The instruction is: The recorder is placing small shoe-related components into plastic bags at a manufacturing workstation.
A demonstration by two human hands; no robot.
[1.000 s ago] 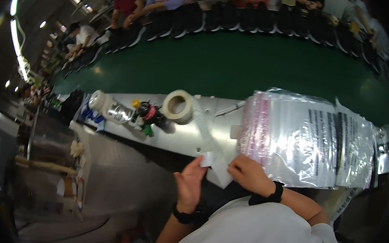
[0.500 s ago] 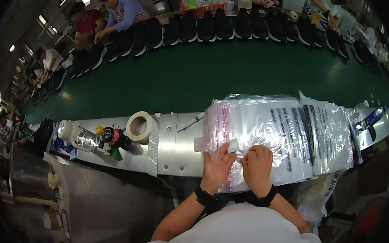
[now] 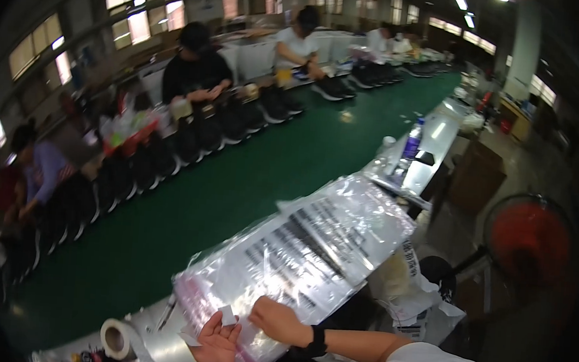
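Note:
My left hand [image 3: 216,351] is palm up at the near left end of a stack of clear plastic bags [image 3: 277,255]. Its fingers are bent around a small white paper slip [image 3: 227,315], which pokes out past the fingertips. A second white edge shows by the thumb; whether it belongs to the same slip I cannot tell. Just to the right, my right hand [image 3: 281,321] is closed over the bags with its fingertips pressed together. Anything in those fingertips is hidden. The bags have dark print and a pink strip along the left edge.
A tape roll [image 3: 116,339] stands on the metal ledge [image 3: 171,351] at lower left. Beyond the bags are a purple-labelled bottle [image 3: 412,139] and a dark flat object [image 3: 425,158]. Black shoes [image 3: 201,133] line the far side of the green belt [image 3: 234,197], where people work.
The view has swung to the right and tilted, showing more of the belt's right end. The slip stays in my left hand; my right hand stays close beside it.

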